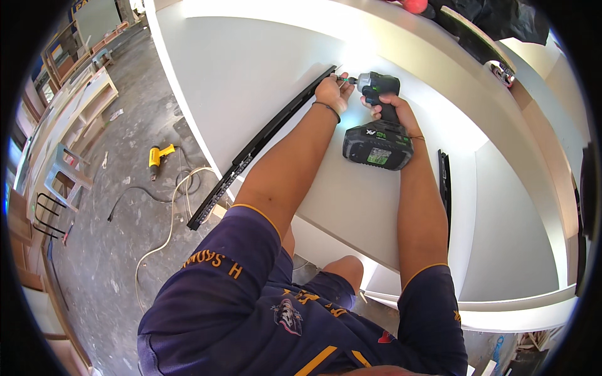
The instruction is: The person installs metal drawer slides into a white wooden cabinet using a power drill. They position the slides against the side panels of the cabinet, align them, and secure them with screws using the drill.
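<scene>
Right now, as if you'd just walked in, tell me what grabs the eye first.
The bulky black-and-grey power driver near the upper middle, gripped in the right hand, with the left hand at its nose. Next, the long black rail slanting along the white cabinet's left wall, its lower end jutting past the edge. Then the bright yellow tool on the grey floor at left.

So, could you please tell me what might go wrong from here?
The power drill could slip and nick the left hand, which is close to its front end. The black rail juts out past the front edge of the white panel, so it might get knocked.
</scene>
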The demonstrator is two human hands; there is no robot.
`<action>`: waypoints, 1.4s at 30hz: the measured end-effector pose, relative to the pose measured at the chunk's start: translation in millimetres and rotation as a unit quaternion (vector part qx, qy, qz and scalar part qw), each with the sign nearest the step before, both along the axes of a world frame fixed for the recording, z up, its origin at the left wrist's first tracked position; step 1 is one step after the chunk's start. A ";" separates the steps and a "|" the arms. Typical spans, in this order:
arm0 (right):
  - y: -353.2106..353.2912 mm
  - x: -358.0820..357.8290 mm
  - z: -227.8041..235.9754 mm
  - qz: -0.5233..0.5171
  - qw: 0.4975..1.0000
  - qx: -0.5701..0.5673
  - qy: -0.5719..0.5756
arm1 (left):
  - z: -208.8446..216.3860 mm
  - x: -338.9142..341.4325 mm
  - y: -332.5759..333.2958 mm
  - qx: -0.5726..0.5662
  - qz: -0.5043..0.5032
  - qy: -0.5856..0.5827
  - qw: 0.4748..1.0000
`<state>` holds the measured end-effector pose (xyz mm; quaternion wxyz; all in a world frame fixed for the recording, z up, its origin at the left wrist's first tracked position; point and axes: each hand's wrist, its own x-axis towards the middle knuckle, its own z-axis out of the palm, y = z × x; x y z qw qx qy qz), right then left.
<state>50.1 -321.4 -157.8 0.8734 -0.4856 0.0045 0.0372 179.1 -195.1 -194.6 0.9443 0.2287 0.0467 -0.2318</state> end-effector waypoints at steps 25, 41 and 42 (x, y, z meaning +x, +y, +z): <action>-23.3 16.5 -18.0 -0.062 0.994 -0.077 -0.042 | -1.2 7.8 -1.3 0.015 0.014 -0.079 0.997; -28.8 25.4 -42.4 -0.089 0.995 0.010 -0.033 | -23.5 21.1 -22.7 0.143 -0.077 -0.066 0.985; -22.2 26.4 -38.5 -0.084 0.995 0.005 -0.049 | -28.0 34.5 -14.9 0.145 -0.071 -0.069 0.984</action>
